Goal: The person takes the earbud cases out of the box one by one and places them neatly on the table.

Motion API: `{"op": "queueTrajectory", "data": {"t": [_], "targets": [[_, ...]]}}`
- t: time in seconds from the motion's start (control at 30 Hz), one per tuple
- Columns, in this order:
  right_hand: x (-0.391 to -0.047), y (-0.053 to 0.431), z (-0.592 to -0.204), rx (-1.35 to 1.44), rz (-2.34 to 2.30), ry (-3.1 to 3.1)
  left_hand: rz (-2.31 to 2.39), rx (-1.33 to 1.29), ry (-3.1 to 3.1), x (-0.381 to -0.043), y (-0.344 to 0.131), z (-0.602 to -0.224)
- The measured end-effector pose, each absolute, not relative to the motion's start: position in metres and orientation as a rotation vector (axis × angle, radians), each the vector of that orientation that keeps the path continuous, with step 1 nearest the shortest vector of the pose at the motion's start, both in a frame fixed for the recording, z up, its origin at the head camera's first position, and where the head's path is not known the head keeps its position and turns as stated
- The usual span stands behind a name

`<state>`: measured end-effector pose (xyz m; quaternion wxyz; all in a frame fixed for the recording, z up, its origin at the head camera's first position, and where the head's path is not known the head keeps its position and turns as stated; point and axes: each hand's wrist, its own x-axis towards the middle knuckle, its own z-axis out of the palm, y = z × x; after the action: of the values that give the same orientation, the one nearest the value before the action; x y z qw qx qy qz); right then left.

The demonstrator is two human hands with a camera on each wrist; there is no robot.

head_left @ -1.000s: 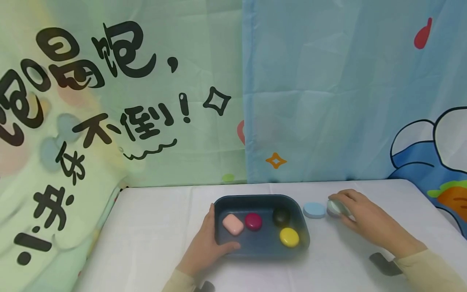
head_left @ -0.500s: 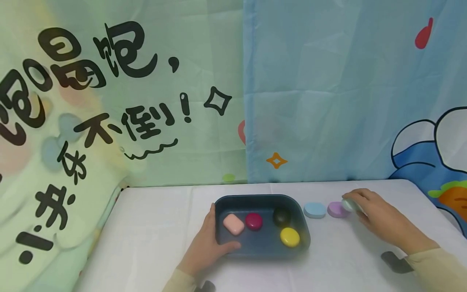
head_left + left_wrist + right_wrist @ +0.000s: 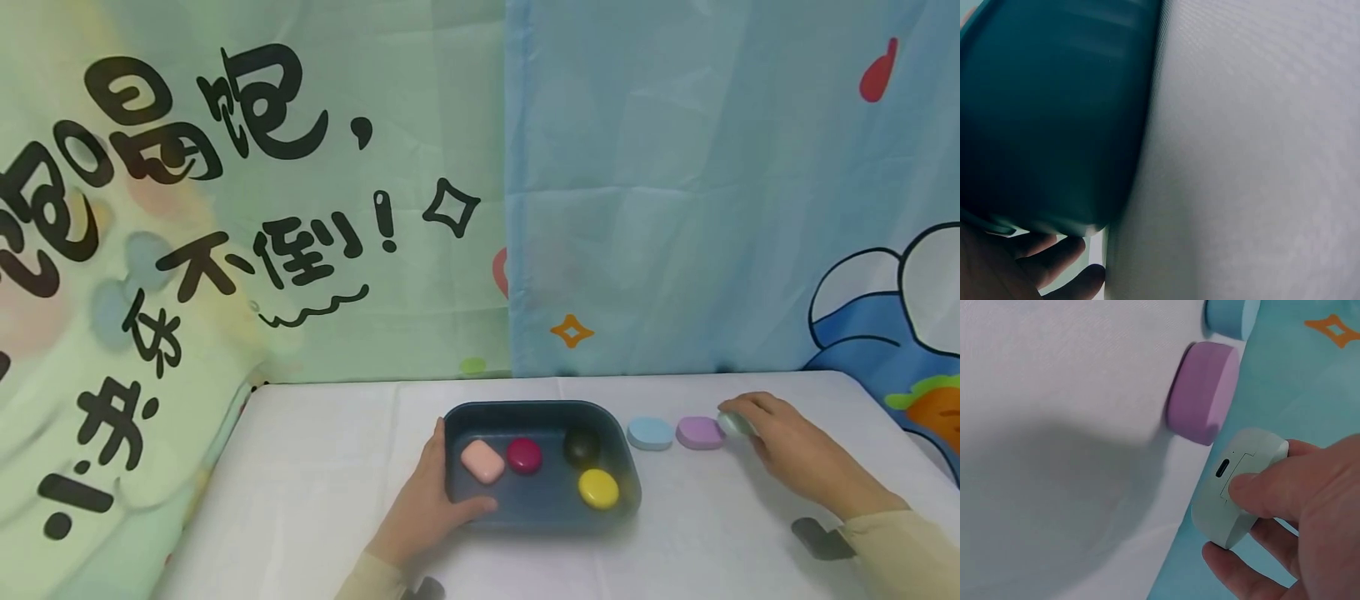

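Observation:
My left hand [image 3: 431,497] holds the left end of a dark blue tray [image 3: 525,517], thumb along the near side and fingers at the left wall. In the left wrist view, fingers [image 3: 1054,259] bend by the tray's wall [image 3: 1054,112]. My right hand [image 3: 798,454] pinches a pale green earbud case [image 3: 1235,481] between thumb and fingers; its charging port shows in the right wrist view. Beside it on the table lie a purple case [image 3: 700,432] and a light blue case [image 3: 650,433]. Whether the green case touches the table, I cannot tell.
Inside the tray lie a pink rounded piece [image 3: 482,462], a magenta one [image 3: 524,457], a dark one [image 3: 582,448] and a yellow one [image 3: 598,489]. A white cloth covers the table [image 3: 322,467]. Printed curtains [image 3: 660,183] hang behind it.
My right hand has moved right with the pale green case, which uncovered the purple case; the two now sit side by side. My left hand has stayed on the tray.

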<state>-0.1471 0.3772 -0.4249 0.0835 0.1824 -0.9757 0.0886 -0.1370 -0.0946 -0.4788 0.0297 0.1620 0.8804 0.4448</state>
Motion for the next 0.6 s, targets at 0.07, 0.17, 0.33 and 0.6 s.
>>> {"op": "queueTrajectory", "data": {"t": [0.07,0.17,0.33,0.6], "targets": [[-0.148,0.379,-0.426,0.526,0.263,-2.937,1.375,0.495,2.712,-0.137,-0.094,-0.479],[-0.149,0.382,-0.428,0.505,0.260,-2.962,1.376,0.490,2.714,-0.137,-0.094,-0.478],[-0.151,0.386,-0.432,0.481,0.264,-2.987,1.372,0.490,2.719,-0.137,-0.094,-0.478],[-0.155,0.392,-0.440,0.447,0.305,-3.039,1.367,0.494,2.724,-0.137,-0.094,-0.479]]}}
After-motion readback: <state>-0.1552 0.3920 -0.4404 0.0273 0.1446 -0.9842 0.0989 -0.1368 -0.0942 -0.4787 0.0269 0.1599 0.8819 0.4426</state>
